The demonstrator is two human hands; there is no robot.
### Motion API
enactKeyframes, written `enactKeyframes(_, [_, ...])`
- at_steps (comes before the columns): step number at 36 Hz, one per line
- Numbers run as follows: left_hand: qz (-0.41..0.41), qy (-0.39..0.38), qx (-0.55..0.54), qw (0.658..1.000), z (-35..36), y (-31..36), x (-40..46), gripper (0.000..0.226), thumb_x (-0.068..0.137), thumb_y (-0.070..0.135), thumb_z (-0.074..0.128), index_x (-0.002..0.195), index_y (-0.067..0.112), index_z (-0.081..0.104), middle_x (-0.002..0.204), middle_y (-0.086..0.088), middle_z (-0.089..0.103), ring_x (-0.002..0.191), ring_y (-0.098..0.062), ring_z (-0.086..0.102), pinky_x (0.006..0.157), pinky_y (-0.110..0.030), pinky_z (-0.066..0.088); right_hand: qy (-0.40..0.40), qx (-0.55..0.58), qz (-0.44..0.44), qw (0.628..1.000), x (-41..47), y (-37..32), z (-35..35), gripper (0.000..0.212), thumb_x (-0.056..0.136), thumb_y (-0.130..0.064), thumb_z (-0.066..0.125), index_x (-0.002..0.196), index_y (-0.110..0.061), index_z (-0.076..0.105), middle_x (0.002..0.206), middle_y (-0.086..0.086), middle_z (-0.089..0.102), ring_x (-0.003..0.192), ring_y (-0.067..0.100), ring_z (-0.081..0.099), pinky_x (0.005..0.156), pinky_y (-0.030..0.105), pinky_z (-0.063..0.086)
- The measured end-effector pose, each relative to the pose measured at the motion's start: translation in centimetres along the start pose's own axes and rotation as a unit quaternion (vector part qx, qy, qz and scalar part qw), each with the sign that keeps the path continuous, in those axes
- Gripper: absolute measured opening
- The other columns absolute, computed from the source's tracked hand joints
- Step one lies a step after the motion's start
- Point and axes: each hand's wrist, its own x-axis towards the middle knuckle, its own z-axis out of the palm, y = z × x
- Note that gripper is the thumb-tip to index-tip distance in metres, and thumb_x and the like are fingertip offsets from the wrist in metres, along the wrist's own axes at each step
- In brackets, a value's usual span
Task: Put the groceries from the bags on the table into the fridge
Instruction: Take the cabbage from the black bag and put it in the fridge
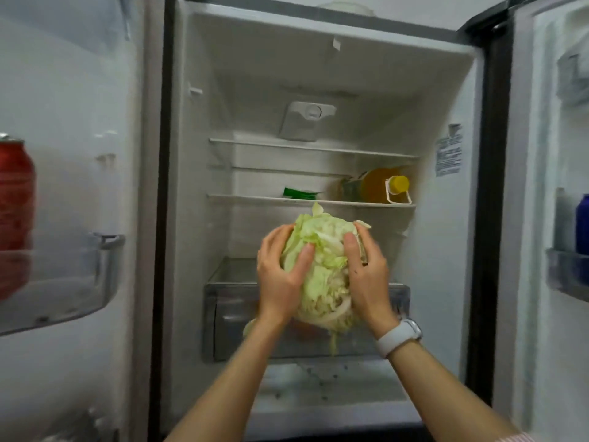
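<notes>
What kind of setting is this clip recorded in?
Most likely a home kitchen, right at an open fridge. A juice bottle lies on a glass shelf, a red can stands in the door rack, and both hands hold a cabbage.

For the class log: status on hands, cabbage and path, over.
Left hand and right hand both grip cabbage. Held in front of open fridge, above drawer. Nothing in the way.
</notes>
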Motion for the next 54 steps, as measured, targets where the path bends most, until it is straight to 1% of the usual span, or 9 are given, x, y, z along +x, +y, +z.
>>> enactKeyframes(10, [-0.017,-0.019,0.024,0.999,1.0,-7.6,5.9,0.051,0.067,0.059,0.053,0.111,0.033,0.055,0.114,0.014,0.052,0.107,-0.001,0.051,0.091,-0.019,0.04,-0.032,0.027,0.022,0.999,6.1,7.1,5.8,0.049,0.095,-0.042,0.041,0.138,-0.019,0.04,0.141,0.004,0.044,0.128,0.015,0.041,0.109,0.04,0.034])
enactKeyframes(14, [-0.03,-0.01,0.03,0.999,1.3,-10.0,6.8,0.044,0.067,0.059,0.053,0.108,0.042,0.052,0.113,0.019,0.05,0.107,-0.001,0.051,0.09,-0.022,0.043,-0.055,0.037,0.025,0.998,7.5,9.0,7.3,0.062,0.084,-0.06,0.038,0.137,-0.027,0.04,0.14,0.001,0.045,0.127,0.015,0.043,0.106,0.044,0.038])
enactKeyframes(28, [-0.136,0.029,0.058,0.989,1.9,-16.7,11.4,0.047,0.078,0.041,0.063,0.12,0.018,0.058,0.12,-0.002,0.055,0.112,-0.019,0.054,0.1,-0.044,0.044,-0.095,0.032,0.046,0.994,12.5,14.3,12.1,0.043,0.097,-0.033,0.038,0.136,-0.015,0.043,0.14,0.007,0.046,0.127,0.021,0.042,0.109,0.034,0.032])
enactKeyframes(35, [-0.166,0.037,0.062,0.983,1.4,-20.5,13.6,0.07,0.068,0.06,0.057,0.123,0.017,0.059,0.121,-0.008,0.06,0.109,-0.022,0.058,0.098,-0.044,0.046,-0.113,0.005,0.043,0.993,14.8,17.1,16.0,0.041,0.099,-0.023,0.034,0.135,-0.009,0.043,0.143,0.009,0.043,0.132,0.023,0.038,0.11,0.028,0.025])
enactKeyframes(39, [-0.207,0.026,0.053,0.976,0.8,-21.4,14.8,0.047,0.088,0.045,0.055,0.127,0.019,0.053,0.126,-0.005,0.057,0.11,-0.018,0.056,0.095,-0.032,0.045,-0.15,-0.05,0.017,0.987,16.4,17.7,17.8,0.062,0.087,-0.045,0.021,0.132,-0.012,0.048,0.138,0.011,0.049,0.128,0.027,0.044,0.11,0.035,0.031])
enactKeyframes(41, [-0.201,0.008,0.071,0.977,0.4,-21.6,15.1,0.06,0.081,0.059,0.052,0.127,0.021,0.052,0.126,-0.004,0.057,0.111,-0.019,0.056,0.1,-0.038,0.044,-0.176,-0.074,0.0,0.982,16.9,17.9,18.2,0.066,0.085,-0.047,0.016,0.133,-0.013,0.047,0.139,0.01,0.047,0.128,0.027,0.042,0.11,0.037,0.03])
enactKeyframes(47, [-0.075,0.017,0.232,0.97,-0.2,-20.2,13.3,0.049,0.093,0.037,0.049,0.138,0.021,0.04,0.139,-0.006,0.042,0.127,-0.018,0.041,0.106,-0.028,0.029,-0.255,-0.142,-0.031,0.956,15.8,18.4,16.8,0.053,0.097,-0.043,0.019,0.146,-0.023,0.02,0.155,0.008,0.015,0.142,0.024,0.011,0.116,0.045,0.011])
enactKeyframes(51, [0.032,-0.075,0.32,0.944,-0.6,-19.4,11.1,0.058,0.088,0.054,0.03,0.142,0.031,0.03,0.151,-0.005,0.025,0.138,-0.019,0.025,0.114,-0.032,0.02,-0.321,-0.143,-0.086,0.932,13.6,19.0,13.6,0.058,0.096,-0.045,0.024,0.146,-0.032,-0.002,0.156,0.004,-0.012,0.144,0.021,-0.01,0.117,0.038,0.0])
enactKeyframes(54, [0.02,-0.144,0.326,0.934,-1.3,-19.0,10.2,0.053,0.088,0.057,0.042,0.135,0.051,0.019,0.156,0.005,0.009,0.142,-0.017,0.015,0.115,-0.034,0.017,-0.389,-0.187,-0.101,0.896,13.0,19.4,11.6,0.074,0.089,-0.056,0.037,0.138,-0.047,-0.018,0.152,-0.004,-0.027,0.141,0.02,-0.02,0.116,0.043,0.002])
